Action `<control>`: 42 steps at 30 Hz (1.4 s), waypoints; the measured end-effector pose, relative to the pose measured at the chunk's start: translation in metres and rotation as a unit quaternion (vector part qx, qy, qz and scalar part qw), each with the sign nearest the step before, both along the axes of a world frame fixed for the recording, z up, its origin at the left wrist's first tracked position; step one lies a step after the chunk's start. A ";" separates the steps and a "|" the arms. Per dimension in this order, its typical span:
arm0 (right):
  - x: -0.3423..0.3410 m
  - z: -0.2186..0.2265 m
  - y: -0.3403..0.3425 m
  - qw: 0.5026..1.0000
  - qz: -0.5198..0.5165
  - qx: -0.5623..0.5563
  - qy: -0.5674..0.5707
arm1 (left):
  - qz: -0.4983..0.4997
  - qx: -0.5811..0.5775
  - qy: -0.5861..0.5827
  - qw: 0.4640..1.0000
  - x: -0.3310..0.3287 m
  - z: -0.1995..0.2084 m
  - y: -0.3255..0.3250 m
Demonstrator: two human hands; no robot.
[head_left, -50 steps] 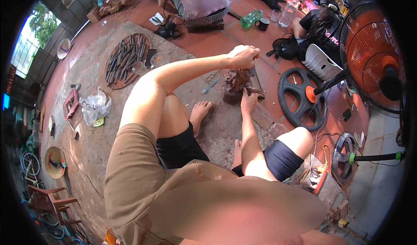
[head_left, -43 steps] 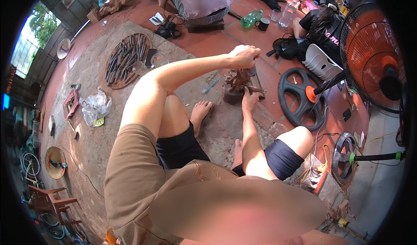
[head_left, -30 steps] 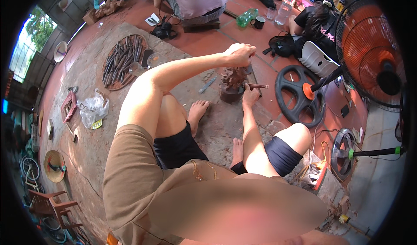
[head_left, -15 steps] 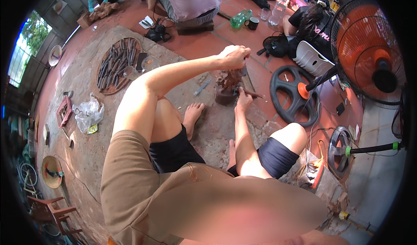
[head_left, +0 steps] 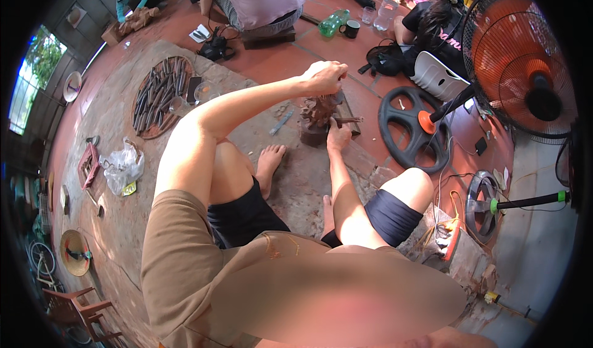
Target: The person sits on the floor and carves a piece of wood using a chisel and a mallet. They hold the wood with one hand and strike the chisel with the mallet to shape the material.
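On the ground before me stands a brown wood carving (head_left: 314, 114), with an intricate upper part on a darker block-like base. My left hand (head_left: 324, 77) is closed in a fist right over its top; what the fingers grip is hidden. Low beside the carving's right side, my right hand (head_left: 338, 137) is closed round a brown stick-like tool (head_left: 352, 120), whose end points right. Whether the tool touches the wood, I cannot tell. A flat pale strip (head_left: 281, 122) lies left of the carving, near my bare foot (head_left: 270, 166).
A round tray (head_left: 137, 125) of dark chisel-like tools lies to the left, near a plastic bag (head_left: 122, 166). A standing fan (head_left: 519, 64) and its black base (head_left: 415, 129) are at right. Beyond are a green bottle (head_left: 333, 23), a black mug (head_left: 349, 29) and several seated people.
The whole view has shifted slightly, so most things sit a little further left. My right hand and its tool have moved slightly up against the carving; my left fist stays over the top.
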State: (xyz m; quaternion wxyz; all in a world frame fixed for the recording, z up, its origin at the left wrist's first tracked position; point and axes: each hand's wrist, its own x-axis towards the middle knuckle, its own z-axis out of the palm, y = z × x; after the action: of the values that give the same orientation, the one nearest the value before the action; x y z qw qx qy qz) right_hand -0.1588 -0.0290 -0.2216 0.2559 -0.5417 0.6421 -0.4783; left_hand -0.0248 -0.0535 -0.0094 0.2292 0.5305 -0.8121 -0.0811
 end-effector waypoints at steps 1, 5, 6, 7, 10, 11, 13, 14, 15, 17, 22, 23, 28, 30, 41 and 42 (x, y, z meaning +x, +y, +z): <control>0.001 0.000 0.000 1.000 0.002 0.002 0.001 | 0.003 0.003 -0.002 1.000 0.001 -0.001 0.000; -0.003 -0.004 -0.009 1.000 -0.013 -0.002 0.001 | 0.008 -0.001 -0.010 1.000 0.003 -0.002 -0.001; -0.007 -0.007 -0.016 1.000 -0.021 0.002 0.018 | 0.004 -0.004 -0.007 1.000 0.002 -0.003 -0.004; -0.012 -0.011 -0.022 0.999 -0.030 0.008 0.035 | 0.000 -0.005 -0.005 1.000 0.000 -0.003 -0.005; -0.021 -0.019 -0.024 0.980 -0.042 0.067 -0.183 | 0.003 -0.012 -0.001 1.000 0.001 -0.002 -0.004; -0.021 -0.021 -0.021 0.949 -0.043 0.095 -0.296 | 0.005 -0.009 -0.002 1.000 0.003 -0.002 -0.003; -0.012 -0.020 -0.013 0.949 -0.026 0.055 -0.308 | 0.004 0.001 -0.001 1.000 0.002 -0.002 -0.001; -0.005 -0.019 -0.010 0.962 -0.013 0.031 -0.272 | -0.001 -0.009 0.001 1.000 0.002 -0.002 -0.002; -0.002 -0.020 -0.008 0.972 -0.002 0.009 -0.236 | -0.001 -0.009 0.004 1.000 0.001 -0.001 -0.002; 0.003 -0.022 -0.004 0.981 0.039 -0.019 -0.189 | -0.002 -0.010 0.009 1.000 -0.002 -0.001 -0.001; 0.008 -0.029 0.002 0.987 0.057 -0.063 -0.135 | 0.003 -0.006 0.002 1.000 -0.004 0.000 -0.002; 0.002 -0.035 -0.003 0.989 0.056 -0.073 -0.113 | -0.001 -0.004 0.002 1.000 -0.008 0.001 -0.003; 0.009 -0.021 0.007 0.997 0.048 -0.062 0.001 | 0.003 -0.007 0.001 1.000 0.001 -0.001 0.000; 0.010 -0.018 0.007 0.998 0.044 -0.051 0.015 | 0.003 -0.006 -0.001 1.000 0.001 -0.001 0.000; 0.005 -0.015 0.000 0.999 0.011 -0.023 -0.023 | 0.001 -0.002 -0.001 1.000 0.000 0.003 0.002; 0.005 -0.010 0.002 0.999 0.016 -0.012 -0.028 | 0.004 0.001 -0.004 1.000 0.001 0.003 0.003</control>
State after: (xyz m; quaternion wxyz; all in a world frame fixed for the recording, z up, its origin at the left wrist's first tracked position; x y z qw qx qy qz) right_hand -0.1541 -0.0273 -0.2320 0.2748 -0.5418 0.6197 -0.4969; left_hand -0.0237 -0.0502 -0.0065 0.2255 0.5340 -0.8110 -0.0793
